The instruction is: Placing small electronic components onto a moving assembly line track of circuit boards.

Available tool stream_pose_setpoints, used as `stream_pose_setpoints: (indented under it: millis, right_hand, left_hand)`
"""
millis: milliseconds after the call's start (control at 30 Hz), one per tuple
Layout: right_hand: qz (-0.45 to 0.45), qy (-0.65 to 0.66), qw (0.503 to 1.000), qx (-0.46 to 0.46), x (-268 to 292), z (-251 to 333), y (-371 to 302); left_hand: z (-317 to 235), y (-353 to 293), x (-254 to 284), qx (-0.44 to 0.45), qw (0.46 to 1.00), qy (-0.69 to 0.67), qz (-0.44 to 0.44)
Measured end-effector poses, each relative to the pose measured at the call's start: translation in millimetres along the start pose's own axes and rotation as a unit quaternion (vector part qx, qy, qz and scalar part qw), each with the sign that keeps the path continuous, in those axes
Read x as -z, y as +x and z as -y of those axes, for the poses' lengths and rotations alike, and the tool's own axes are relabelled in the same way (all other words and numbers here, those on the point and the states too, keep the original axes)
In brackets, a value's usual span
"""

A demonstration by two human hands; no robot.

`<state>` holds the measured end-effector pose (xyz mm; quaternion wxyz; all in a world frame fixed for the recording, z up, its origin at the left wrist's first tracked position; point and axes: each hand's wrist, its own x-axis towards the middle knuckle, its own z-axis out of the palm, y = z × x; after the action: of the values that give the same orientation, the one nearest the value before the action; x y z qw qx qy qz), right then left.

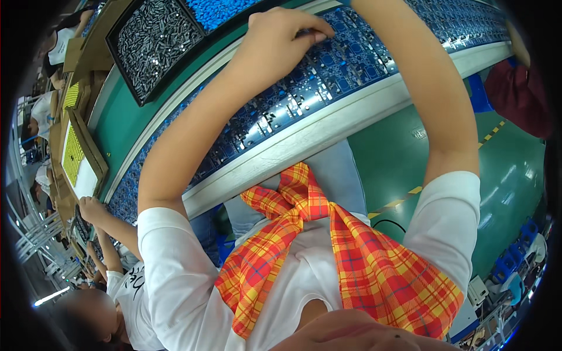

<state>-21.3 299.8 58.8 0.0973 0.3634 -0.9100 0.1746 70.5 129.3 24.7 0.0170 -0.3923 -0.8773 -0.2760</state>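
Just under and past the fingers (318, 24) of the left hand (272, 44) lie blue circuit boards (351, 64) in a long row. Those fingers bend with the tips close together, but I can't tell if they pinch anything. Left of them sits a black tray (126, 71) of dark bits (155, 44). The right hand is out of sight.

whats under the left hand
Blue circuit boards show just beside the left hand, seemingly running on beneath it. The patch directly behind the hand is covered, so what lies there cannot be told.
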Motion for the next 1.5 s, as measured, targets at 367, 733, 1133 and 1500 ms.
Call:
stream_pose_setpoints:
  millis: [367, 733, 1133, 1500]
  right_hand:
    - [-0.153, 0.011, 0.986, 0.066, -32, -25, 5]
    - [-0.153, 0.069, 0.986, 0.013, -29, -16, 6]
    - [-0.158, 0.225, 0.959, -0.072, -30, -7, 14]
    - [-0.079, 0.277, 0.943, -0.167, -4, 8, -52]
  left_hand:
    - [0, 18, -8, 0.083, 0.995, -0.049, 0.001]
    - [-21, 25, -21, -0.022, 0.989, 0.111, -0.096]
    - [-31, 26, -20, -0.039, 0.979, 0.18, -0.092]
    - [-15, -6, 60, 0.111, 0.989, 0.077, -0.06]
